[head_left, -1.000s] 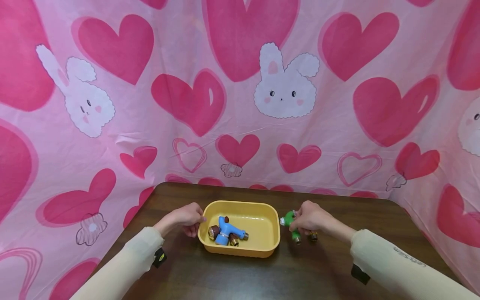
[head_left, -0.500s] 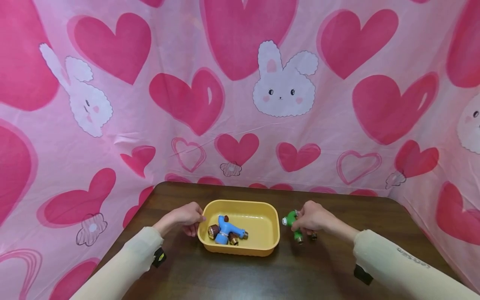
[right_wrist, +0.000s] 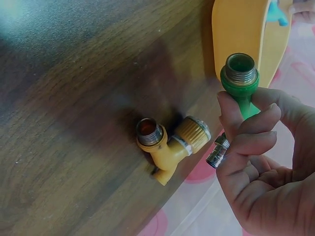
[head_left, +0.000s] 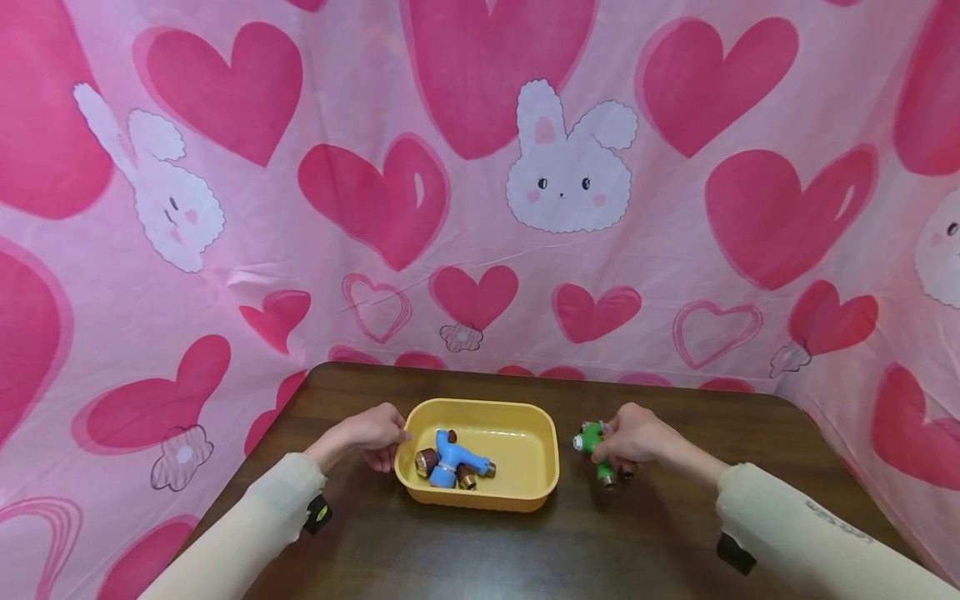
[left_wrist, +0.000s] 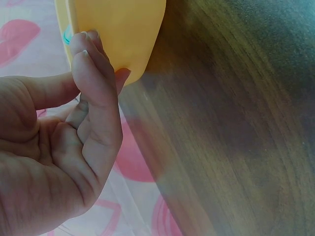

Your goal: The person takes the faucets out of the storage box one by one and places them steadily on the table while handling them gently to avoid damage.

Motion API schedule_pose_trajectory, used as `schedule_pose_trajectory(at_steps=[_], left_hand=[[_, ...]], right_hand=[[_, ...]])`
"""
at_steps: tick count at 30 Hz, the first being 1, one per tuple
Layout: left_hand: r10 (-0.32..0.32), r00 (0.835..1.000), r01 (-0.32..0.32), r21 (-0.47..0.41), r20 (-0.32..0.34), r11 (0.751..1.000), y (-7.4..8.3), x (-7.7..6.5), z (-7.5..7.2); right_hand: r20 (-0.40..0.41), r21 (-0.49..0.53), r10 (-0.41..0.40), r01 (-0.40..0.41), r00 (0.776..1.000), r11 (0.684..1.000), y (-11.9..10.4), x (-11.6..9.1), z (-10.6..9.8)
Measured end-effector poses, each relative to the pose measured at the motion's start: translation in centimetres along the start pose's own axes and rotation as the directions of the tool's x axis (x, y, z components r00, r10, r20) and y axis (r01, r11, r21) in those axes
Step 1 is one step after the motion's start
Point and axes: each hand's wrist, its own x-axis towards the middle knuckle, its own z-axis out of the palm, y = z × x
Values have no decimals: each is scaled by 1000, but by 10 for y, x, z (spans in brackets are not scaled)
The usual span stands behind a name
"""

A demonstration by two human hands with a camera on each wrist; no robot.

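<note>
My left hand pinches the left rim of a yellow plastic tray; the left wrist view shows thumb and fingers at its edge. Inside the tray, a blue plastic tap lies over a brown tap, which it partly hides. Right of the tray, my right hand holds a green plastic tap with a threaded metal end, between thumb and fingers. Below it in the right wrist view, a yellow tap with a ribbed collar lies on the table. In the head view that tap is mostly hidden behind the right hand.
The dark wooden table carries everything. A pink cloth printed with hearts and rabbits hangs behind it and along both sides.
My right hand has moved slightly to the right with the green tap, widening the gap to the tray. The left hand and the tray stay nearly where they were.
</note>
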Motion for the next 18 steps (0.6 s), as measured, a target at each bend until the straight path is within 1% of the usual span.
schedule_pose_trajectory(at_steps=[3, 8, 12, 18], left_hand=[[6, 1000, -6, 0, 2, 1000, -1, 0, 0], [2, 1000, -2, 2, -8, 1000, -1, 1, 1], [-4, 1000, 5, 4, -13, 1000, -1, 1, 1], [3, 1000, -3, 7, -6, 1000, -1, -1, 0]], right_hand=[[-4, 4, 5, -5, 1000, 1000, 3, 0, -1], [-15, -12, -16, 15, 1000, 1000, 8, -3, -3], [-20, -4, -29, 29, 999, 1000, 13, -5, -4], [-6, 26, -11, 11, 1000, 1000, 19, -5, -3]])
